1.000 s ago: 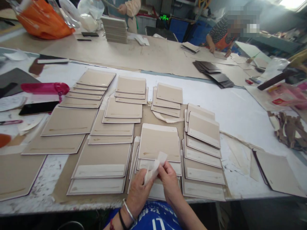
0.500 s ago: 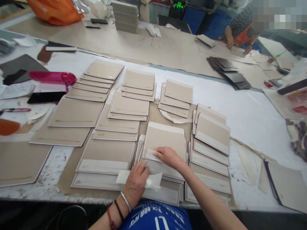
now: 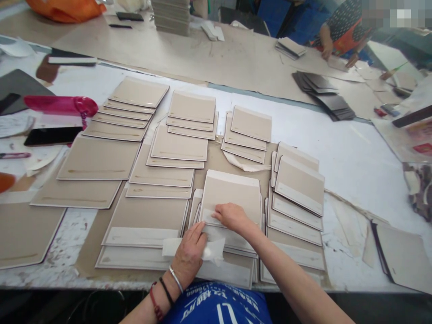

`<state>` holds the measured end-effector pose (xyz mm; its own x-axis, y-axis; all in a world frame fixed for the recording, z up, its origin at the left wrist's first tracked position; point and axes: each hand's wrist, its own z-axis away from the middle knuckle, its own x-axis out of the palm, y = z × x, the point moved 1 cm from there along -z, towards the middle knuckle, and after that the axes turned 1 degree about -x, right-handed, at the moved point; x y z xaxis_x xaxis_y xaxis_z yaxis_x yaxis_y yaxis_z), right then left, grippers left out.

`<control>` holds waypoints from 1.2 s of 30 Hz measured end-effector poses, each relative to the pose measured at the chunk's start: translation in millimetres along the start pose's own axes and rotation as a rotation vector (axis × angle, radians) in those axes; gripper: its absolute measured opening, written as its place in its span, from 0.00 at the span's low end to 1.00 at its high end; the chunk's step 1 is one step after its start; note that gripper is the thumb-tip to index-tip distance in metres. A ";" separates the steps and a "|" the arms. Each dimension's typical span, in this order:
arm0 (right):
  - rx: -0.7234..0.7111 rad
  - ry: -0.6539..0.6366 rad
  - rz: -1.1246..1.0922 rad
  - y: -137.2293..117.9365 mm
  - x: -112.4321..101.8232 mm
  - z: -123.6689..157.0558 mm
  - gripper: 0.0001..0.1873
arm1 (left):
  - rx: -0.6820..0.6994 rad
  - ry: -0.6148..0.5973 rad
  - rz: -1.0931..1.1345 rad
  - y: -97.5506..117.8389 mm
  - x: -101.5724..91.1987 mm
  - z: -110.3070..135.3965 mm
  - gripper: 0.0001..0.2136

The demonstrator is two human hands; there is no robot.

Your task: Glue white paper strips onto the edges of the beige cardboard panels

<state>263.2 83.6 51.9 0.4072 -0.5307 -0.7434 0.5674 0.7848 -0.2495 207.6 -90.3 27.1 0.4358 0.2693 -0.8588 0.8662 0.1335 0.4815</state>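
pressing a white strip (image 3: 209, 219) onto the near edge of the beige card (image 3: 232, 193) with flat, empty right hand (image 3: 231, 217) fingers; clutching backing paper (image 3: 214, 249) just below that card in closed left hand (image 3: 189, 252) fingers; next likely needing even smoothing.

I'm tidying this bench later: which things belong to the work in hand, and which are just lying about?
In use: left hand on the white paper strip; right hand on the top beige card; card piles beside it.
Lying about: pink plastic item, black phone, orange bag, dark boards.
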 end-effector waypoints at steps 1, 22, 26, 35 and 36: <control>0.003 0.000 0.005 -0.5 0.3 -0.5 0.15 | 0.003 0.001 -0.005 0.1 -0.1 -0.6 0.19; 0.288 0.145 -0.273 91.7 11.1 71.9 0.14 | 0.134 -0.042 -0.069 -8.7 -0.3 -4.7 0.18; 0.376 0.195 -0.299 86.3 19.5 72.8 0.15 | 0.163 -0.046 -0.075 -11.2 0.3 -3.7 0.19; 0.412 0.257 -0.216 81.0 36.0 80.4 0.16 | 0.219 -0.060 -0.104 -12.1 -0.2 -4.7 0.18; 0.414 0.259 -0.212 80.1 36.3 80.7 0.16 | 0.224 -0.066 -0.112 -12.1 0.0 -4.6 0.18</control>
<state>381.1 101.4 55.0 0.0927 -0.5267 -0.8450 0.8744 0.4490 -0.1840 196.0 -87.5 22.1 0.3430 0.2007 -0.9176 0.9392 -0.0572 0.3386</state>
